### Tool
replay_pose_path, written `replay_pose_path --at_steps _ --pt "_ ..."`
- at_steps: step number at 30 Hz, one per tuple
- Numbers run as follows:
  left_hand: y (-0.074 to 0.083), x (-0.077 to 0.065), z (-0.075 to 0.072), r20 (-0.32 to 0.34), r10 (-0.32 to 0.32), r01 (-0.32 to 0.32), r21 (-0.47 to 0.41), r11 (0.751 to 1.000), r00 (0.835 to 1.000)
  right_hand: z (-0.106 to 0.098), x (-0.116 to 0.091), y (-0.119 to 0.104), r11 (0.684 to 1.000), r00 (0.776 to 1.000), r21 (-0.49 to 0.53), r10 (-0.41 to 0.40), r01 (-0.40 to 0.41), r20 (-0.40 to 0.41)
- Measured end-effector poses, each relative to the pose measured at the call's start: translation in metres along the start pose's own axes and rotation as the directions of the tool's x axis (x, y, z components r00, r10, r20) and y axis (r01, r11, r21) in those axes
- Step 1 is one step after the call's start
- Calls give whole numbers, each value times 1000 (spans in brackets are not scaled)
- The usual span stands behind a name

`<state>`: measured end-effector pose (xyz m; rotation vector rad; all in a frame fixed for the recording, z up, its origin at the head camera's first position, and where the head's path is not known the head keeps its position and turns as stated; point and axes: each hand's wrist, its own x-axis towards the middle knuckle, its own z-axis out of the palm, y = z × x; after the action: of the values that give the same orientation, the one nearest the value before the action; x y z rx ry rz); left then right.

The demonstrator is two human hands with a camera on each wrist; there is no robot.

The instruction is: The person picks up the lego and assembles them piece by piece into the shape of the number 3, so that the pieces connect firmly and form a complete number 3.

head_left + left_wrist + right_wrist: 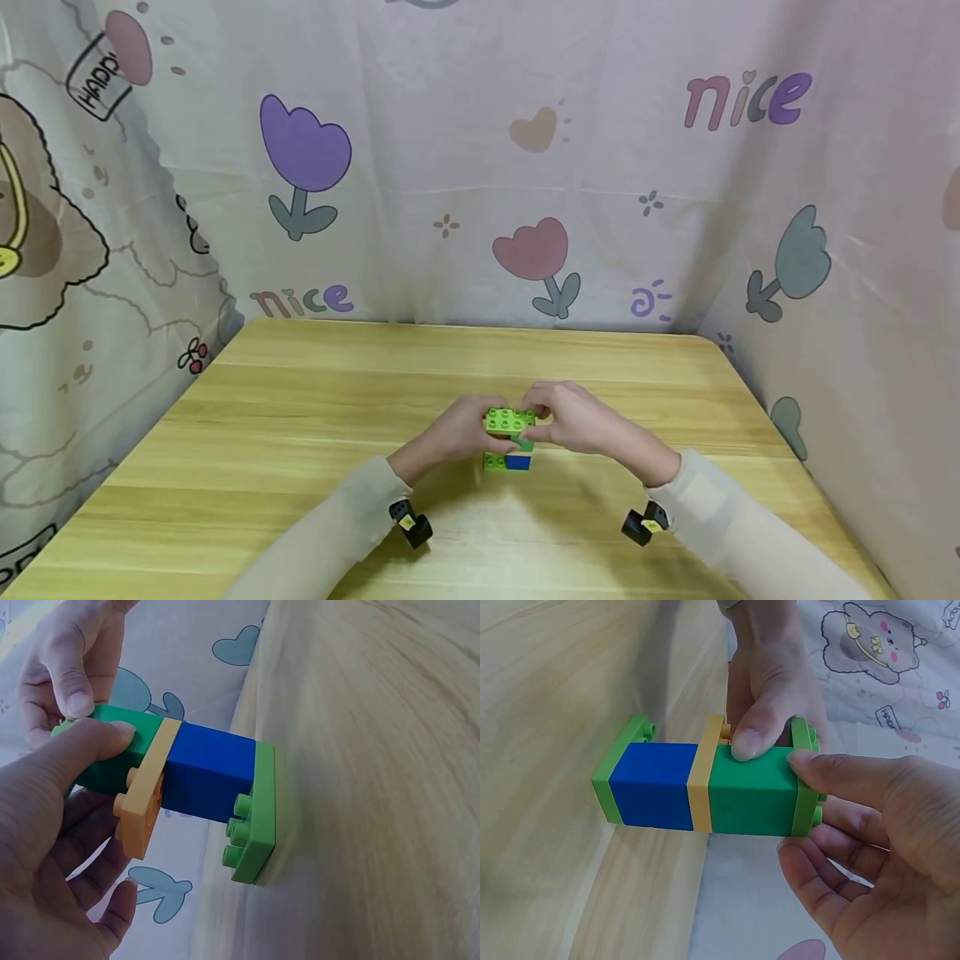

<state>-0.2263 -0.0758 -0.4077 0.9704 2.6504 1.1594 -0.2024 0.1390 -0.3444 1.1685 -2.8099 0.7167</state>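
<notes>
A stack of toy building blocks stands upright on the table. At its bottom is a light green plate (260, 825), bearing a blue block (210, 772) at one end. An orange plate (700, 784) comes above, then a green block (751, 795), with another light green plate (803, 806) on top. Both lower and upper plates jut out past the blocks on the left. My left hand (459, 429) grips the green block, thumb on its near face and fingers behind. From the right, my right hand (579, 419) pinches the top plate between thumb and fingers.
The stack stands around the middle of a light wooden table (315, 392). A patterned cloth (420, 142) hangs behind the table and along both sides. Each wrist carries a small black camera, one on the left (411, 523) and one on the right (646, 523).
</notes>
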Motion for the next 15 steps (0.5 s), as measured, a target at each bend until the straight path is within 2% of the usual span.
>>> replay_pose_path --at_steps 8,15 --pt "0 0 0 14 -9 9 16 1000 1000 3 -1 2 1000 1000 15 12 -12 -4" --pt "2 -1 -1 34 -18 18 -10 1000 999 2 -3 0 1000 1000 -2 14 -14 5"
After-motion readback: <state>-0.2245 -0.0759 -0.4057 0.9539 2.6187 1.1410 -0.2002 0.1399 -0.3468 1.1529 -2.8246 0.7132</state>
